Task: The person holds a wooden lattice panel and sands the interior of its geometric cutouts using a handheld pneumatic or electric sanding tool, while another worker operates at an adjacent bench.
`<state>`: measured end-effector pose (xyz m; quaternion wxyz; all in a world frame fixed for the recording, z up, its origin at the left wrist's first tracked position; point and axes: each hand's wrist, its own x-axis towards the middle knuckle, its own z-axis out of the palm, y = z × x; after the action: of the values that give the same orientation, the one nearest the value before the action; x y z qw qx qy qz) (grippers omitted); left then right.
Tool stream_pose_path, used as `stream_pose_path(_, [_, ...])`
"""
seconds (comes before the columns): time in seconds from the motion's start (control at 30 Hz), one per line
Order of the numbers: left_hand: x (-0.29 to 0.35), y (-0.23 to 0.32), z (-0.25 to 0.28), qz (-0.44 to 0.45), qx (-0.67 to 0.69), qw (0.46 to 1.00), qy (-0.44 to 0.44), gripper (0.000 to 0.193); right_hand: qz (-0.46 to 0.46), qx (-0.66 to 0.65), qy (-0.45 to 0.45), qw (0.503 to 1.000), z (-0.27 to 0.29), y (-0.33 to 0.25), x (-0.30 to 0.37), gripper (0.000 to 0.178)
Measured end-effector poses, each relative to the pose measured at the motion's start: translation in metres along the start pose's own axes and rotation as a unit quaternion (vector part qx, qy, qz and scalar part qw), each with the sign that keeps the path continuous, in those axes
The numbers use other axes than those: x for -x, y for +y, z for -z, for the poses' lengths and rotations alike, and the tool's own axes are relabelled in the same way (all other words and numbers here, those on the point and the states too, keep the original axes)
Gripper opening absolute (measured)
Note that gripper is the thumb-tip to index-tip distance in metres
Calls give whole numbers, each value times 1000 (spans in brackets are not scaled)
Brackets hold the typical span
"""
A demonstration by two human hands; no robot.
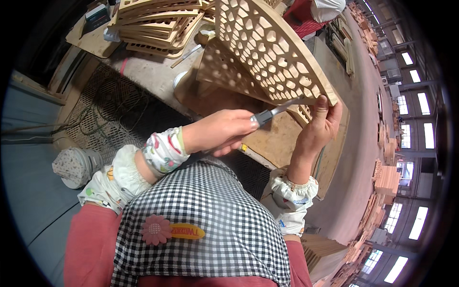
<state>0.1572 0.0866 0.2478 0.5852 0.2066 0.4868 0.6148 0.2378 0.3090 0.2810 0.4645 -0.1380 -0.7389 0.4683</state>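
Head view: left hand [224, 131] fingers clamp a file [277, 111], right hand [321, 125] fingers grip the lattice panel [267, 48]; a slip could snap thin ribs.

The big wooden panel with holes [267, 48] is held up over the workbench [272, 138]. Under the panel there is open room above the bench. Behind the panel, a stack of wooden panels [158, 26] blocks the way. Left of the panel, the dark grid mat [119, 110] with cables is low and open. Right of the panel, the floor is open.
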Motion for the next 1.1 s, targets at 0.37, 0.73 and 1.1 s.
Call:
stream_pose_path(0.37, [32, 19, -27, -84, -128, 980, 125, 48, 49, -3, -16, 999, 3, 1, 7, 30])
stream_pose_path(0.73, [16, 13, -14, -33, -1, 999, 10, 36, 39, -24, -8, 999, -2, 1, 10, 27])
stream_pose_path(1.1, [10, 13, -22, -116, -113, 984, 70, 38, 56, 5, -18, 998, -2, -5, 9, 25])
